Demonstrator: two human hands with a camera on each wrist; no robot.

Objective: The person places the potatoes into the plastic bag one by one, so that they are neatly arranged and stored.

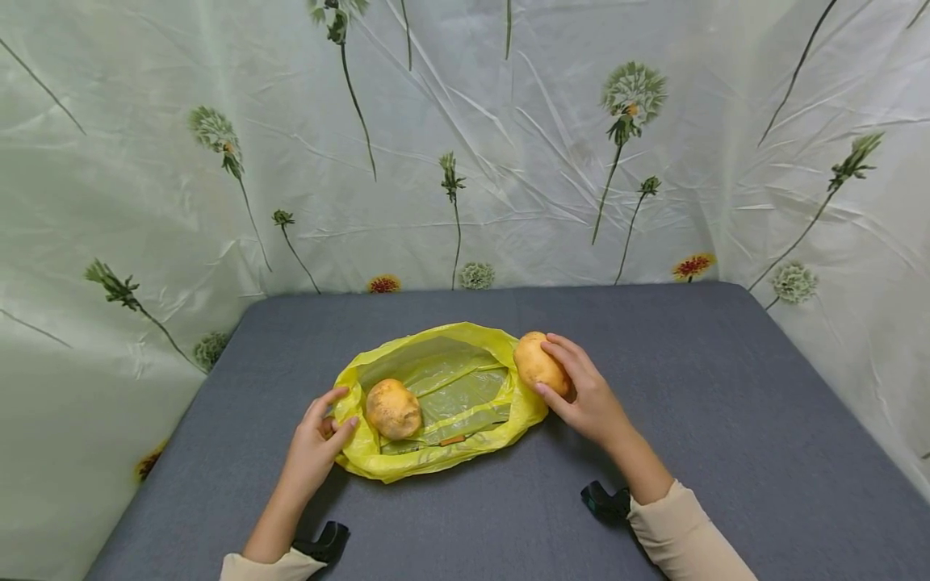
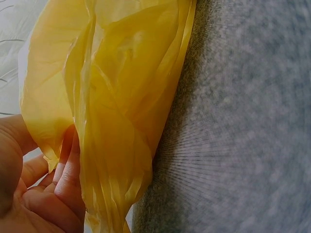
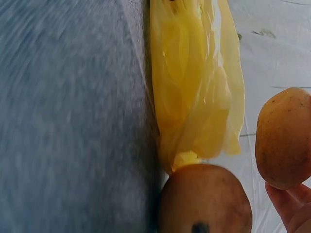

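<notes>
A yellow plastic bag (image 1: pixel 443 466) lies with its mouth spread wide, and one potato (image 1: pixel 393 409) sits inside at its left end. My left hand (image 1: pixel 314 448) holds the bag's left rim, thumb and forefinger over the edge; in the left wrist view the yellow film (image 2: pixel 121 111) passes between the fingers. At the opposite rim my right hand (image 1: pixel 594 407) grips a second potato (image 1: pixel 538 361) between thumb and fingers, raised beside the bag's edge. The right wrist view also shows another potato (image 3: pixel 206 199) low by the bag's end, hidden under the hand in the head view.
A grey cloth-covered table (image 1: pixel 465 524) carries everything. Behind it and along the sides hangs a pale curtain (image 1: pixel 508 161) printed with dandelions and flowers. Black wrist mounts (image 1: pixel 606 502) sit under both forearms, close over the tabletop.
</notes>
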